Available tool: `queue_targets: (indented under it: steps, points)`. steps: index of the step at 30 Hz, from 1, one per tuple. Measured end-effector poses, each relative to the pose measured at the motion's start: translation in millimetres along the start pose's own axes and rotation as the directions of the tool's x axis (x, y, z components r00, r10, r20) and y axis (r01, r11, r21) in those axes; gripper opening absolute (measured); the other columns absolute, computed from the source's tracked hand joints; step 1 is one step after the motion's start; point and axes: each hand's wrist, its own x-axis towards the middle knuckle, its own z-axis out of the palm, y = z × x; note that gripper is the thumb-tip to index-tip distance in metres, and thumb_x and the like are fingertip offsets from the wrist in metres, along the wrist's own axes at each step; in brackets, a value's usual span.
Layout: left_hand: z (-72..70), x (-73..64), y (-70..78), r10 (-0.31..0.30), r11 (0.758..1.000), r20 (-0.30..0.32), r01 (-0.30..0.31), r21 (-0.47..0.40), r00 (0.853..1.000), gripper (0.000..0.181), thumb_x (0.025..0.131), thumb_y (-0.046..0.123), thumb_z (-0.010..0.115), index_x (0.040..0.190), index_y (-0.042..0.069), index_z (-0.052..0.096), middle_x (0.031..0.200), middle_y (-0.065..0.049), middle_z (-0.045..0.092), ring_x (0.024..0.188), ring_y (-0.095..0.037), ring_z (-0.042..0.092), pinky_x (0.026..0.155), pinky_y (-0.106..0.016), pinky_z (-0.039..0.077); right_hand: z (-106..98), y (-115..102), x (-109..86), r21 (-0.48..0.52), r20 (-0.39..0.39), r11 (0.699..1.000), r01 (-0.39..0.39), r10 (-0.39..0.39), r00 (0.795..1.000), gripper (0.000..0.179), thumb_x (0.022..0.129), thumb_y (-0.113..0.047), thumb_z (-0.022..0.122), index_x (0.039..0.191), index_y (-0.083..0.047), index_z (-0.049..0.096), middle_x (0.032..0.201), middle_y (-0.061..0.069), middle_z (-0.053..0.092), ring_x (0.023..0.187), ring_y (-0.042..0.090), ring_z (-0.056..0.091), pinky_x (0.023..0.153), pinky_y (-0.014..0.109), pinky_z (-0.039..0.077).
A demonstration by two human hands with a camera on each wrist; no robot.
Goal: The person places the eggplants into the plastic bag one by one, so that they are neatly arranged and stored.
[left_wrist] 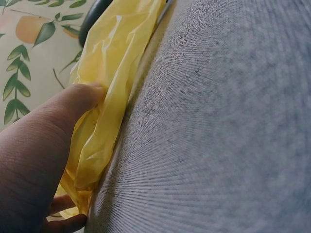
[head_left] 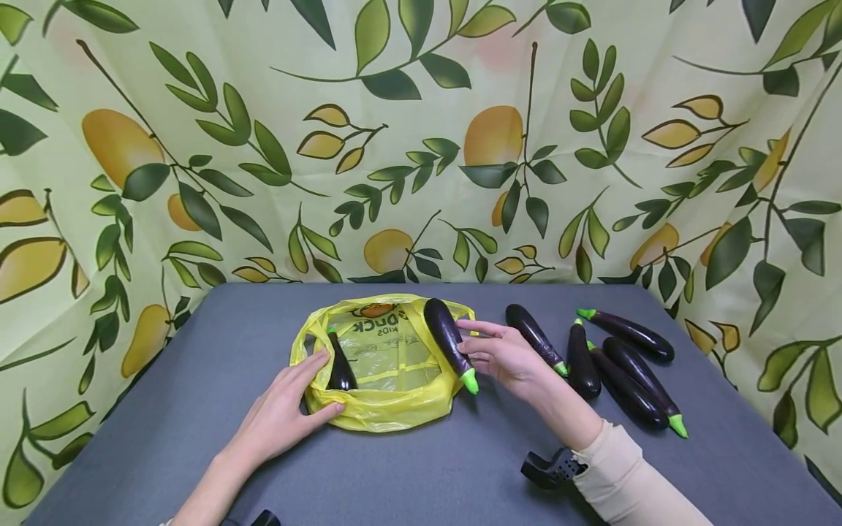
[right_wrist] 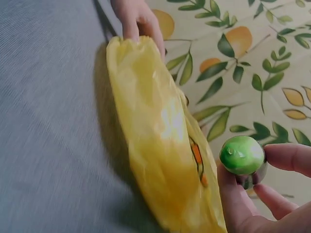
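A yellow plastic bag (head_left: 388, 415) lies on the table with its mouth spread wide. Inside it, near the left wall, is a dark eggplant (head_left: 341, 374) with a green stem end. My left hand (head_left: 279, 409) holds the bag's left front corner, its thumb (left_wrist: 85, 97) against the outer front side. Between thumb and fingers, my right hand (head_left: 503, 358) grips another eggplant (head_left: 444, 332) over the bag's right rim. That eggplant is tilted, its green end (right_wrist: 242, 155) toward me.
Several more eggplants lie to the right of my right hand: one alone (head_left: 534, 337), the others grouped, including one at the back (head_left: 634, 336). The grey table (head_left: 408, 482) ends at a leaf-and-fruit patterned cloth (head_left: 421, 212) behind it.
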Motion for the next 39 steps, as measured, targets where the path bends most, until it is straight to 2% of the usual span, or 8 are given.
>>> queue_targets:
  steps: [6,13,18,22,25,32,39]
  points:
    - [0.0,0.2,0.4,0.000,1.000,0.000,0.000,0.007,1.000,0.087,0.082,0.068,0.064,0.152,0.021,0.041,0.153,0.001,0.039,0.131,-0.029,0.041,0.094,-0.061,0.042,35.3,4.9,20.6,0.025,0.047,0.998,-0.050,0.049,0.998,0.053,0.087,0.010,0.063,0.139,0.003,0.051,0.105,0.018,0.066,0.080,0.018,0.066,0.075,0.032,0.055]
    - [1.1,0.9,1.7,0.000,1.000,0.007,0.000,0.007,1.000,0.088,0.082,0.069,0.064,0.152,0.019,0.041,0.153,0.000,0.039,0.132,-0.031,0.040,0.096,-0.061,0.041,64.9,18.5,40.2,-0.064,0.009,0.996,-0.069,0.070,0.998,0.049,0.085,0.008,0.067,0.133,0.002,0.058,0.106,0.018,0.065,0.082,0.019,0.064,0.074,0.032,0.055]
    - [1.5,0.8,1.3,-0.008,1.000,0.010,0.008,0.007,1.000,0.089,0.082,0.069,0.063,0.152,0.020,0.040,0.154,0.000,0.038,0.133,-0.030,0.039,0.096,-0.060,0.040,74.8,24.6,45.8,-0.100,0.004,0.993,-0.054,0.055,0.998,0.049,0.085,0.006,0.068,0.133,-0.001,0.059,0.100,0.013,0.065,0.076,0.017,0.061,0.071,0.029,0.053]
    - [1.7,0.2,0.2,-0.001,1.000,0.003,0.001,0.008,1.000,0.089,0.083,0.068,0.064,0.152,0.019,0.040,0.154,-0.001,0.038,0.133,-0.031,0.039,0.096,-0.061,0.040,79.6,28.1,48.3,-0.130,-0.010,0.991,-0.042,0.041,0.999,0.052,0.086,0.006,0.066,0.136,-0.006,0.059,0.104,0.013,0.064,0.069,0.014,0.057,0.069,0.029,0.053]
    - [1.6,-0.2,-0.3,-0.004,1.000,0.006,0.004,0.006,1.000,0.089,0.083,0.069,0.064,0.153,0.019,0.039,0.154,-0.001,0.038,0.133,-0.031,0.039,0.096,-0.061,0.040,83.7,30.4,49.8,-0.160,-0.018,0.986,-0.044,0.042,0.999,0.052,0.086,0.006,0.066,0.137,-0.007,0.059,0.107,0.013,0.063,0.070,0.015,0.056,0.070,0.030,0.053]
    - [0.8,-1.1,-1.3,-0.019,1.000,0.017,0.018,0.007,1.000,0.089,0.083,0.070,0.062,0.153,0.020,0.038,0.154,0.000,0.037,0.134,-0.029,0.038,0.097,-0.060,0.040,98.5,38.1,54.4,-0.204,0.021,0.978,-0.046,0.051,0.998,0.046,0.085,0.004,0.068,0.130,-0.002,0.063,0.102,0.011,0.064,0.074,0.017,0.056,0.067,0.029,0.049]
    - [0.5,-0.8,0.3,-0.008,1.000,0.009,0.008,0.000,1.000,0.089,0.083,0.068,0.064,0.153,0.019,0.039,0.154,0.000,0.038,0.133,-0.030,0.039,0.094,-0.061,0.042,111.1,46.3,55.6,-0.270,0.044,0.962,-0.032,0.045,0.998,0.043,0.083,0.001,0.073,0.125,-0.003,0.067,0.109,0.012,0.065,0.085,0.021,0.062,0.072,0.031,0.054]
